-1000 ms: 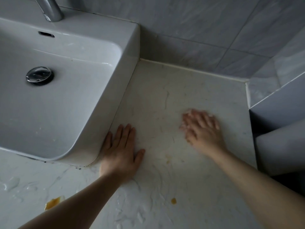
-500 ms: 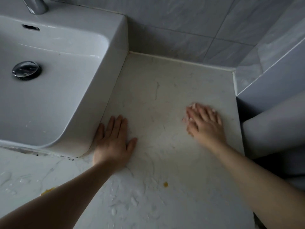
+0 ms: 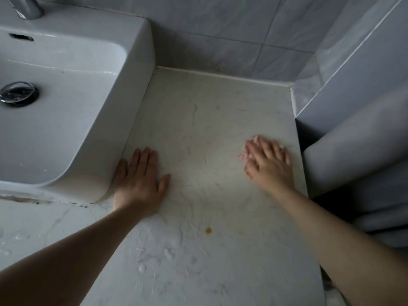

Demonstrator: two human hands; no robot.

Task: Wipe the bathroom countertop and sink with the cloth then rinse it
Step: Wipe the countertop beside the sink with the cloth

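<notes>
2 bare hands down on the countertop (image 3: 209, 120), all within the 1 head view, looking forward and down.

On the left side: left hand (image 3: 139, 184) laid flat, palm down, fingers straight and close together, thumb out, holding nothing. Sits just beside the rounded front corner of the sink (image 3: 136, 85), little-finger edge touching or almost touching the outer wall; cannot tell which. Reads as a brace, taking body weight during the reach across.

On the right side: right hand (image 3: 268, 164) pressed palm down near the counter's right edge, fingers extended and slightly spread, not curled round anything. Pins the cloth (image 3: 256, 139) underneath, with only pale pink scraps peeking out past the fingertips and beside the thumb, the rest hidden by the palm. Slightly blurred, so probably mid-stroke. Flat pressure suits wiping, since it keeps the cloth spread against the surface.

Between the 2 hands: bare marbled surface with faint brownish marks. Nearer the camera: 1 small yellow spot (image 3: 208, 230) and a patch of water droplets (image 3: 167, 253), both well apart from the cloth and likely awaiting a pass.

Further left: white basin with drain plug (image 3: 18, 93), and faucet (image 3: 28, 6) at the top edge. Judging from this, countertop wiping under way, sink and rinse not yet done.
</notes>
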